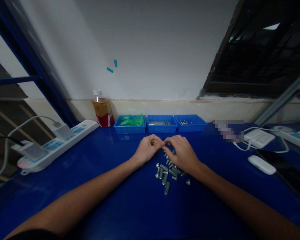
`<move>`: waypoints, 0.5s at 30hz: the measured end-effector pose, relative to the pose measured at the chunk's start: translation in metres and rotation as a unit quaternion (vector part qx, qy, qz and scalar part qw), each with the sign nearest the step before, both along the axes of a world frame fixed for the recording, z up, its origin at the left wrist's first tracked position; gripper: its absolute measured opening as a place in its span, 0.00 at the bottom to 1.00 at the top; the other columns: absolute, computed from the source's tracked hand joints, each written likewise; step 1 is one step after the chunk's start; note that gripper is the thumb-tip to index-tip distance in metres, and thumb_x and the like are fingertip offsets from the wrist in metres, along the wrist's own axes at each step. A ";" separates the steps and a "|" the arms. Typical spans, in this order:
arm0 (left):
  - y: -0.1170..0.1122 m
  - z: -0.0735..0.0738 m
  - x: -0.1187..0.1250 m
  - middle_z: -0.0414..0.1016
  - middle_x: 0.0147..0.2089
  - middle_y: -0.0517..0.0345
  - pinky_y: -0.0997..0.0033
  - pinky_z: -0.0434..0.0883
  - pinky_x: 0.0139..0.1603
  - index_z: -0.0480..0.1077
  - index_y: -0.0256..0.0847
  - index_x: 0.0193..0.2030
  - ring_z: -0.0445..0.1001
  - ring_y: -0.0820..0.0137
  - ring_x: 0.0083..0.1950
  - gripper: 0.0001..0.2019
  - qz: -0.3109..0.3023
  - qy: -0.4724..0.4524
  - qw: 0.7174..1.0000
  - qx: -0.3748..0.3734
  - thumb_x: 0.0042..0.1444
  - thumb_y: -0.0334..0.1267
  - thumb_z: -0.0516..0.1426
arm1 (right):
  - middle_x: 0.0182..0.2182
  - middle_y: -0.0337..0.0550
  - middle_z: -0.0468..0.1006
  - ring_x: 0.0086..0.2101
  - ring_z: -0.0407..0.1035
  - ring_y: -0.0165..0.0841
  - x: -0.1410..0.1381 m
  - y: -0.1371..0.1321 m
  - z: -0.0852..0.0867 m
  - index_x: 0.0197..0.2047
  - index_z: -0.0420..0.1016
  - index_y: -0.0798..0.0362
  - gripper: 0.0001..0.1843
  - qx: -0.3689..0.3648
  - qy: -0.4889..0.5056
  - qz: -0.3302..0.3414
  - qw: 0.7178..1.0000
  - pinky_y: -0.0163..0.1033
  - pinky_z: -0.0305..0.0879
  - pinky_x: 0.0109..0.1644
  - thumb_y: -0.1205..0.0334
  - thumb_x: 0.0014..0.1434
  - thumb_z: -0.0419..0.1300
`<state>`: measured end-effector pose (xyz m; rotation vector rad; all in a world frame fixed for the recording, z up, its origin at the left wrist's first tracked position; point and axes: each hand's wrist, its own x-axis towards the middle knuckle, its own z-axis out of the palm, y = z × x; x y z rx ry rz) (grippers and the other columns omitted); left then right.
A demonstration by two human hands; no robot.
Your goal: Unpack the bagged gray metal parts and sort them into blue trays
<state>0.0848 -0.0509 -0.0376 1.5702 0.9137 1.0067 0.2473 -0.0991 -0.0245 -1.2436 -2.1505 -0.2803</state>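
My left hand and my right hand meet fingertip to fingertip above the blue table. Both are closed in a pinch, and whatever sits between the fingertips is too small or hidden to name. Below my right hand lies a loose pile of metal pieces: several short silver cylinders and several small screws. One cylinder rests nearest to me, and a small round metal piece lies apart to the right. My right hand covers part of the pile.
Along the wall stand three blue bins, with green plastic bags, metal rods and small metal parts. A drink bottle and power strip are left; a white case and dark phone lie right.
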 end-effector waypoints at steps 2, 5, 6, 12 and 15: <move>-0.004 0.001 0.002 0.71 0.25 0.60 0.76 0.61 0.28 0.68 0.35 0.29 0.66 0.76 0.25 0.14 0.000 -0.033 0.999 -0.022 0.47 0.45 0.62 | 0.32 0.45 0.74 0.35 0.66 0.37 0.001 0.001 -0.001 0.38 0.70 0.54 0.04 0.007 0.018 0.004 1.000 0.41 0.57 0.37 0.62 0.59 0.57; -0.008 0.004 0.003 0.72 0.26 0.60 0.76 0.62 0.30 0.68 0.35 0.29 0.68 0.75 0.27 0.13 -0.001 -0.062 0.998 -0.034 0.47 0.43 0.62 | 0.31 0.44 0.73 0.34 0.66 0.37 0.000 0.002 -0.003 0.36 0.69 0.53 0.03 0.014 0.061 0.024 0.998 0.41 0.60 0.38 0.65 0.60 0.55; -0.009 0.005 0.003 0.73 0.27 0.59 0.76 0.63 0.31 0.68 0.35 0.29 0.69 0.75 0.28 0.12 -0.008 -0.067 0.997 -0.036 0.47 0.43 0.62 | 0.30 0.44 0.74 0.34 0.67 0.36 0.000 0.002 -0.003 0.35 0.69 0.53 0.03 0.015 0.080 0.031 0.996 0.41 0.61 0.39 0.67 0.60 0.54; -0.006 0.002 0.001 0.74 0.30 0.57 0.74 0.66 0.36 0.68 0.35 0.32 0.71 0.73 0.31 0.10 -0.037 -0.055 0.998 0.014 0.51 0.41 0.59 | 0.28 0.40 0.74 0.31 0.68 0.34 -0.005 0.001 -0.004 0.31 0.68 0.52 0.06 0.020 0.150 0.032 0.988 0.39 0.62 0.37 0.71 0.57 0.55; -0.007 0.004 -0.003 0.74 0.32 0.58 0.74 0.66 0.34 0.68 0.36 0.44 0.71 0.72 0.31 0.13 -0.034 0.021 0.993 0.110 0.56 0.41 0.56 | 0.27 0.40 0.74 0.31 0.68 0.34 -0.006 0.001 -0.004 0.31 0.68 0.52 0.06 0.015 0.153 0.031 0.988 0.38 0.62 0.37 0.71 0.57 0.55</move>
